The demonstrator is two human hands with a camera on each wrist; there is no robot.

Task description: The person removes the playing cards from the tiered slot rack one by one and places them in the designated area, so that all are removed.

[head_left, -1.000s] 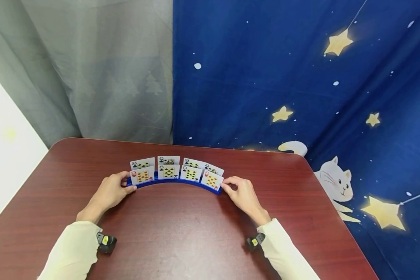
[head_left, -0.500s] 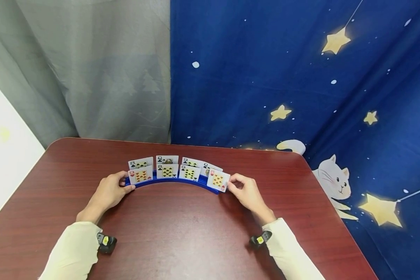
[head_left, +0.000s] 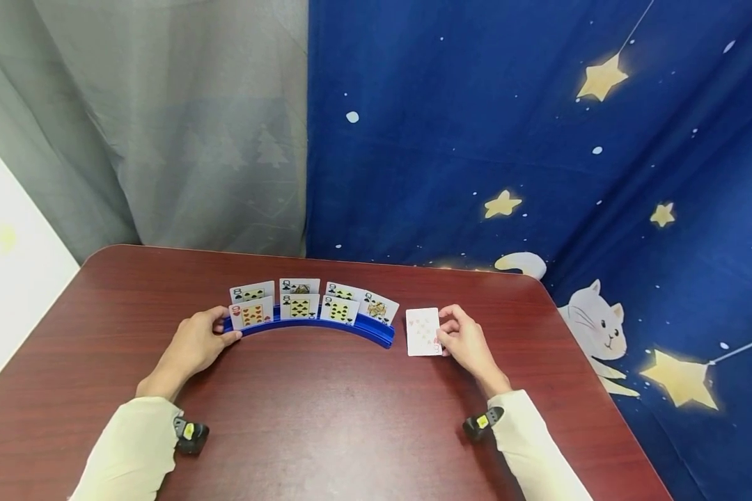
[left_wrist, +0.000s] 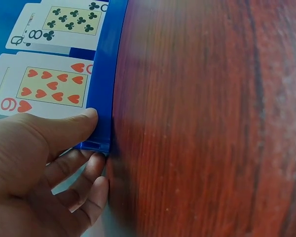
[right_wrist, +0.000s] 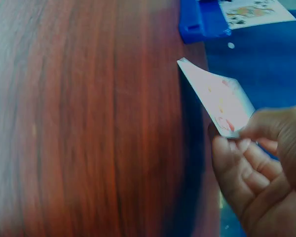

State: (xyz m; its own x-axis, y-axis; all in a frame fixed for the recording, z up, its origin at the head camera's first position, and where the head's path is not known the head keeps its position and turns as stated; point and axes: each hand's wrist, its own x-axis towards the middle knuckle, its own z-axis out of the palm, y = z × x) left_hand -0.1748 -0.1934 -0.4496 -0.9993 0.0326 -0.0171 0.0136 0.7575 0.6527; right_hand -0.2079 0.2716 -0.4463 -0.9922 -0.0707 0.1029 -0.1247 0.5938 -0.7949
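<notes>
Loose card (head_left: 422, 332), red pips, rank washed out by glare, is near R end of blue card rack (head_left: 374, 331), not touching it. R hand (head_left: 468, 342) pinches its right edge btwn thumb & fingers, prob. to keep most of the face uncovered. Rack is an arc: 4 far-row cards (head_left: 378, 307), 3 near-row cards (head_left: 300, 306), on edge in slots, prob. so faces can be read. L hand (head_left: 196, 341) grips L end, thumb on near rim, fingers curled round, likely steadying it. Rack's on brown table (head_left: 326, 417); grey curtain (head_left: 213, 104) far L, blue star curtain (head_left: 426, 174) far R.
</notes>
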